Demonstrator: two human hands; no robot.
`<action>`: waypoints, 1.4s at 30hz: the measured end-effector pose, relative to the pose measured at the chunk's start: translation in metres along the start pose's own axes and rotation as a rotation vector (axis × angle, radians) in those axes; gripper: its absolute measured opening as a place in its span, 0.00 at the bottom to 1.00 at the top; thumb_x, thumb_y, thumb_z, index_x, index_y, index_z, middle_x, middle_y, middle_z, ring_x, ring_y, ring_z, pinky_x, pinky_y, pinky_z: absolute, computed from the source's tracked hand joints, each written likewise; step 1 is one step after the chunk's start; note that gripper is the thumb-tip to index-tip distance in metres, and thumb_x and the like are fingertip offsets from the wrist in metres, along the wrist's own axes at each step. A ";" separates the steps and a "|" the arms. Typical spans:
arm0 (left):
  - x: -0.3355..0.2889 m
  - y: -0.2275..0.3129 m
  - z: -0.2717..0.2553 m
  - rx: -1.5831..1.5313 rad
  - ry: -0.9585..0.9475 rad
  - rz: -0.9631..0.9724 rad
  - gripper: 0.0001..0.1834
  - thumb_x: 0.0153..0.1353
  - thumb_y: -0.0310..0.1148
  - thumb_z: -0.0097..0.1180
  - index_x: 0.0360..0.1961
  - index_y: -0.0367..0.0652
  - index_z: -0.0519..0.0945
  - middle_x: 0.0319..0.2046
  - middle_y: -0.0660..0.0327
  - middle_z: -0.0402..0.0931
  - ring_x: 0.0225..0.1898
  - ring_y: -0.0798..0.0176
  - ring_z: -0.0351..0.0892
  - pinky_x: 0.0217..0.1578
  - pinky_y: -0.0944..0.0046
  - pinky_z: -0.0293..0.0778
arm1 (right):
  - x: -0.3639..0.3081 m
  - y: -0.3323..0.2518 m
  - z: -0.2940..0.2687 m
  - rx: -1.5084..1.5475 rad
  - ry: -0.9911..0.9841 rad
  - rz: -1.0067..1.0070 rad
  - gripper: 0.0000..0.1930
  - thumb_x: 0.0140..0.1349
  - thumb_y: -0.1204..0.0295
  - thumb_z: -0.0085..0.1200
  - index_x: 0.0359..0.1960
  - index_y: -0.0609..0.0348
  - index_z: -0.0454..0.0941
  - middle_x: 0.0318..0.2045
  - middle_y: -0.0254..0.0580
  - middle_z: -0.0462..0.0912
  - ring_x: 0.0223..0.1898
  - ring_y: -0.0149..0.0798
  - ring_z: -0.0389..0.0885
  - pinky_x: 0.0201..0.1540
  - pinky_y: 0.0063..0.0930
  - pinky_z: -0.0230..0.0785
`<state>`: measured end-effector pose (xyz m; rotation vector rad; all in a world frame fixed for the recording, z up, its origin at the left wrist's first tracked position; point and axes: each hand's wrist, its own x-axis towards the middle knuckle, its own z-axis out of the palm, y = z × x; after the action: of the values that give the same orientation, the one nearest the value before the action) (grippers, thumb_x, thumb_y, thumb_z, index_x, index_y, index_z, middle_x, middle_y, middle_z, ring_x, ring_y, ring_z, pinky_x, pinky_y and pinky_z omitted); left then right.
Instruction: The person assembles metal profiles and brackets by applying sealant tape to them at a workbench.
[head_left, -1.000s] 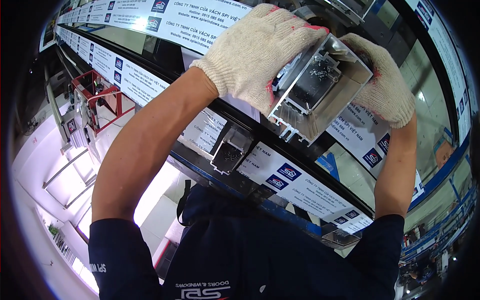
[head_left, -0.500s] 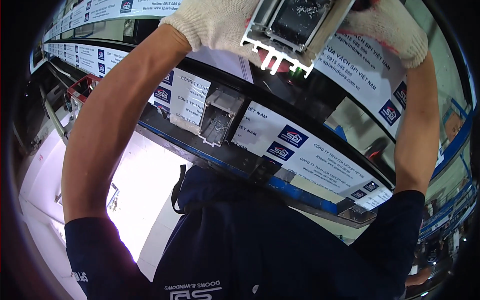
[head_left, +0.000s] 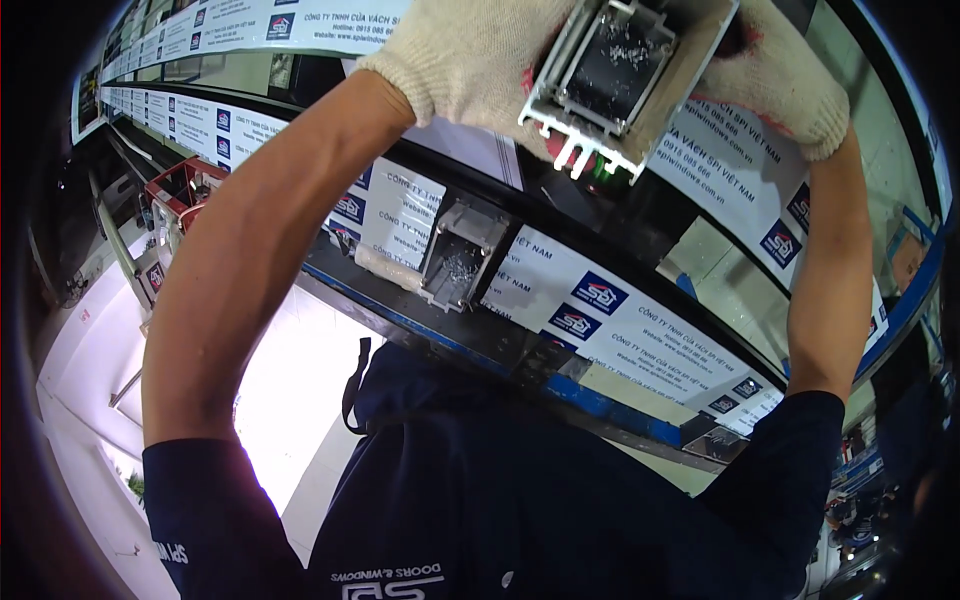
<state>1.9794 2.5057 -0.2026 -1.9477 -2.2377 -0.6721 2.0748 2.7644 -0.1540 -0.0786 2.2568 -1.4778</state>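
At the top, my left hand (head_left: 470,62) and my right hand (head_left: 775,85), in cream knit gloves with red coating, close around opposite sides of a short silver aluminium profile (head_left: 650,115). Metal shavings lie in the dark hollow of this piece, and prongs stick out along its near edge. Most of my fingers are hidden behind it. Just under the prongs shows a small red and green thing (head_left: 600,172), too covered to name. Beneath it run long black frame bars (head_left: 640,245) with white printed film.
A second aluminium block with shavings (head_left: 462,258) sits on the nearer bar, left of centre. A blue-edged bench rail (head_left: 610,408) crosses in front of my body. To the left stands a red metal container (head_left: 183,185); a blue rack (head_left: 905,285) is at the right.
The whole view has shifted slightly, so bench, bars and hands all appear a little lower and more to the right. Both hands keep their hold on the aluminium profile.
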 end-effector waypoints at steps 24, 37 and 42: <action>0.013 0.011 -0.014 -0.097 -0.190 -0.187 0.61 0.34 0.63 0.74 0.69 0.38 0.72 0.61 0.47 0.77 0.66 0.43 0.75 0.70 0.45 0.65 | 0.003 0.033 0.000 0.064 0.130 -0.334 0.29 0.52 0.77 0.75 0.58 0.60 0.82 0.45 0.34 0.82 0.47 0.27 0.80 0.52 0.23 0.74; 0.019 0.006 -0.018 -0.207 -0.211 -0.224 0.59 0.37 0.56 0.73 0.71 0.38 0.68 0.72 0.42 0.68 0.71 0.36 0.68 0.71 0.33 0.58 | 0.009 0.045 -0.003 0.025 0.082 -0.140 0.38 0.44 0.67 0.79 0.61 0.65 0.81 0.52 0.50 0.83 0.53 0.49 0.86 0.60 0.37 0.79; 0.022 0.004 -0.021 -0.225 -0.246 -0.222 0.65 0.24 0.44 0.78 0.73 0.40 0.66 0.72 0.41 0.67 0.71 0.35 0.68 0.71 0.32 0.59 | 0.014 0.040 -0.016 0.411 -0.022 0.166 0.29 0.57 0.59 0.72 0.54 0.73 0.84 0.44 0.52 0.89 0.46 0.40 0.88 0.56 0.32 0.79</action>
<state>1.9745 2.5183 -0.1745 -1.9940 -2.6616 -0.7792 2.0634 2.7914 -0.1882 0.2117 1.8488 -1.8000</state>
